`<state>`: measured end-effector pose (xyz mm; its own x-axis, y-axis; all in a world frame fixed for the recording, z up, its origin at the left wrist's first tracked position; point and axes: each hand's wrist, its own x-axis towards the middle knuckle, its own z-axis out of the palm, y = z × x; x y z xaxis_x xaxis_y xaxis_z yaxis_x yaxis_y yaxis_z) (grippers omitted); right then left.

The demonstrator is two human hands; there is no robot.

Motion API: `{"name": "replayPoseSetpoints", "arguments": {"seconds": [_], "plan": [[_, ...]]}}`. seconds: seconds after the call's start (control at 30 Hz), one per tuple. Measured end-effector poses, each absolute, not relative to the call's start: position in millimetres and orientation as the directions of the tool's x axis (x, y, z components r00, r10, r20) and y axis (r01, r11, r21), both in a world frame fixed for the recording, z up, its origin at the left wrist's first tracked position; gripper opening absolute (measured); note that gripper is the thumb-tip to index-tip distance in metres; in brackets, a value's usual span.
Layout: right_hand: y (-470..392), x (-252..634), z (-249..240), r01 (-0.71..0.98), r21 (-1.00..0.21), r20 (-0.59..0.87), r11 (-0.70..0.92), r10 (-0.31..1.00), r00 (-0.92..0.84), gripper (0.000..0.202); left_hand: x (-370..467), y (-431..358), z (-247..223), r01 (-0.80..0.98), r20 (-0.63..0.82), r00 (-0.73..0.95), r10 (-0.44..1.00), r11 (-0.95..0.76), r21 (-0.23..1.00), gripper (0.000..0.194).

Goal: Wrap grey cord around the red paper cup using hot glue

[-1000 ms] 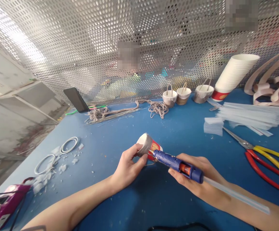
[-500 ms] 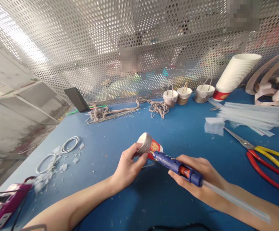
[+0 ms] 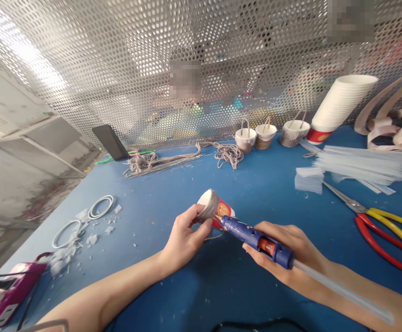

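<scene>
A red and white paper cup point(image 3: 225, 210), its rim end wrapped in grey-brown cord, lies tilted in my left hand point(image 3: 187, 233). My left thumb and fingers close round the wrapped part, and the cup's mouth faces up and left. My right hand point(image 3: 287, 249) grips a blue hot glue gun point(image 3: 244, 233), with a clear glue stick point(image 3: 346, 291) poking out of its back end. The gun's nozzle meets the cup's side, just below the cord wrapping, close to my left thumb. A loose loop of cord point(image 3: 214, 237) hangs under the cup.
Behind stand cord-wrapped small cups with handles point(image 3: 245, 139), tangled cord point(image 3: 229, 156), a phone point(image 3: 110, 142) and a leaning cup stack point(image 3: 342, 103). Glue sticks point(image 3: 363, 166), scissors point(image 3: 363, 210) and ribbon point(image 3: 391, 124) lie right. White rings point(image 3: 100, 207), scraps and a purple power strip point(image 3: 14, 295) sit left.
Almost nothing differs. Both hands keep their hold, and the glue gun has shifted very slightly at the cup.
</scene>
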<state>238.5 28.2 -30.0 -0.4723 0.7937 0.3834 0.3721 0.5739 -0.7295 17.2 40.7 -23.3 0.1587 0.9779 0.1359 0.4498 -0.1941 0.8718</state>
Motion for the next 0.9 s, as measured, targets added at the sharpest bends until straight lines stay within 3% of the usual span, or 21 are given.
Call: {"name": "replayPoseSetpoints", "arguments": {"seconds": [0.43,0.9], "plan": [[26,236,-37,0.382,-0.703,0.414,0.600,0.782,-0.466,0.006,19,40,-22,0.504,0.208,0.141,0.968,-0.251,0.826,0.007],[30,242,-24,0.411,-0.732,0.344,0.543,0.816,-0.465,0.010,13,42,-25,0.457,0.159,0.185,0.970,-0.228,0.860,0.010]]}}
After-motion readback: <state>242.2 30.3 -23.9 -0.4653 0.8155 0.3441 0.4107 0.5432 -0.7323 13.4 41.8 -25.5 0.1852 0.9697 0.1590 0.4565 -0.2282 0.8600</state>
